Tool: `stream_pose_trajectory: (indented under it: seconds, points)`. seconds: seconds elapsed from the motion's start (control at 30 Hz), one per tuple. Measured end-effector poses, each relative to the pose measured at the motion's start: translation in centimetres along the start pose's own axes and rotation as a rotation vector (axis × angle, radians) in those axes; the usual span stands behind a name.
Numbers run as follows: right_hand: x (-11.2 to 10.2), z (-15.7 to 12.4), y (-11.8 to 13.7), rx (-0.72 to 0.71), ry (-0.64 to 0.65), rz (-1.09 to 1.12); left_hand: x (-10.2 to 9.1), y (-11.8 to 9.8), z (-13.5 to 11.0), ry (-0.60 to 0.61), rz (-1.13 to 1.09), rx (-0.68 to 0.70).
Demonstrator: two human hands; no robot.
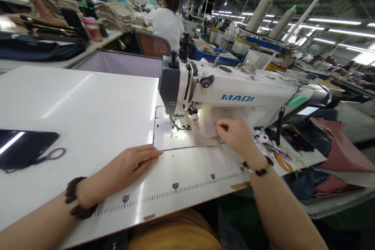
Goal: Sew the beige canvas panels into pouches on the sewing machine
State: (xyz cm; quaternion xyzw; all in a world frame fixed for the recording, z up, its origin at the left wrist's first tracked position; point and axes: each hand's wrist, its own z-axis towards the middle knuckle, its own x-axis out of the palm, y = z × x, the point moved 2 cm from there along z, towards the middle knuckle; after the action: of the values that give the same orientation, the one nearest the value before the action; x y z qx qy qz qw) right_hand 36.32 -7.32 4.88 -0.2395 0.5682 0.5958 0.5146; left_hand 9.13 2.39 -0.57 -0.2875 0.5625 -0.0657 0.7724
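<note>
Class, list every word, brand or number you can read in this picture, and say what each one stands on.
"MAQI": blue letters on the arm of the sewing machine.
"10", "0", "10": markers along the ruler scale printed near the front edge of the table.
Nothing else is legible; any print in the background is too small or blurred to read.
</note>
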Motion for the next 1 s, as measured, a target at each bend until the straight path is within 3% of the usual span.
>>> stream_pose_trajectory:
  seconds: [0.2,0.7,1.0]
  points:
    - [-0.7,1.1,-1.4,0.077,0.153,0.141,0.1,0.1,-0.1,-0.018,0.011,0.02]
    - [-4.0,1.0,1.0,0.004,0.193,-0.028,0.2,0.3,0.0,-0.02,-0.036,0.012]
    - [-5.6,-3.3,2.7,0.051,0.328,0.161,-0.1,-0.2,0.0,-0.027,0.033,0.036]
